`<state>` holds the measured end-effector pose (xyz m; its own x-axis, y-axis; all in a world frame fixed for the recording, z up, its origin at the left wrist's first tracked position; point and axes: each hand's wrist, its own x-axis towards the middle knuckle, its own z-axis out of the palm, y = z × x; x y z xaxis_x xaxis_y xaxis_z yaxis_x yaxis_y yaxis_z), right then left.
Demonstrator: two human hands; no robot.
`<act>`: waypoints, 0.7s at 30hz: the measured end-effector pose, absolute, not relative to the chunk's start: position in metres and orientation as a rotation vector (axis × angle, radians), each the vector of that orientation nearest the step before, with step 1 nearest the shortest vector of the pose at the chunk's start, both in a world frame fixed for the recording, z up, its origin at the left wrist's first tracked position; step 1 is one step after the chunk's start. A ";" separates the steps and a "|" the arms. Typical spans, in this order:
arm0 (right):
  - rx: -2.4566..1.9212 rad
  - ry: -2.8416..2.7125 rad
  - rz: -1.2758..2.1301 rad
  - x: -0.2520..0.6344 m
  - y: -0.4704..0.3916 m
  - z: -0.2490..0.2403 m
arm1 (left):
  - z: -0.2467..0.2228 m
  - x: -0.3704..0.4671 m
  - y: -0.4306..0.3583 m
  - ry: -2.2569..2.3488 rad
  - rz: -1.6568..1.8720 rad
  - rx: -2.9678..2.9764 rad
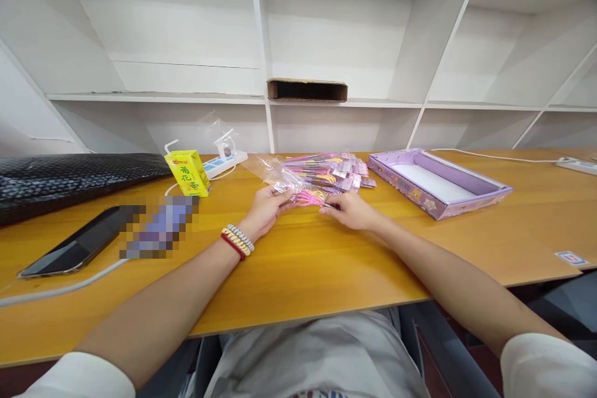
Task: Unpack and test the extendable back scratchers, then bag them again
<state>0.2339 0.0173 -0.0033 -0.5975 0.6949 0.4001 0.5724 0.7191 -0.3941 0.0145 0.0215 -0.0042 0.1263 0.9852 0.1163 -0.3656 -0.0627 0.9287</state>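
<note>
Bundle of bright-pink looped cords (308,198), centre, at our yellow-brown wooden table (298,280): we pinch its left side with our left hand (267,210), its right with our right hand (351,210), fingers curled. Just beyond, pink-and-purple labelled packets (342,168); right, shallow purple box (405,189).

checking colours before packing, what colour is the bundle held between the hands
The bundle is mostly bright pink, showing best in the head view.
</note>
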 end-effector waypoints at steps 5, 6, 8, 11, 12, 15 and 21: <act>-0.974 -2.378 0.303 0.233 0.019 -0.005 | -0.004 0.016 0.018 0.803 1.255 1.078; -0.980 -2.366 0.301 0.233 0.019 -0.005 | -0.003 0.016 0.018 0.802 1.258 1.079; -0.984 -2.349 0.296 0.233 0.019 -0.005 | -0.002 0.016 0.017 0.791 1.278 1.077; -1.000 -2.334 0.296 0.234 0.020 -0.004 | -0.001 0.014 0.018 0.777 1.315 1.061; -1.014 -2.330 0.300 0.234 0.020 -0.004 | 0.000 0.014 0.019 0.779 1.328 1.049; -1.073 -2.309 0.318 0.236 0.020 -0.003 | 0.001 0.012 0.021 0.786 1.353 1.014; -1.091 -2.295 0.317 0.236 0.021 -0.004 | -0.001 0.014 0.018 0.779 1.293 1.014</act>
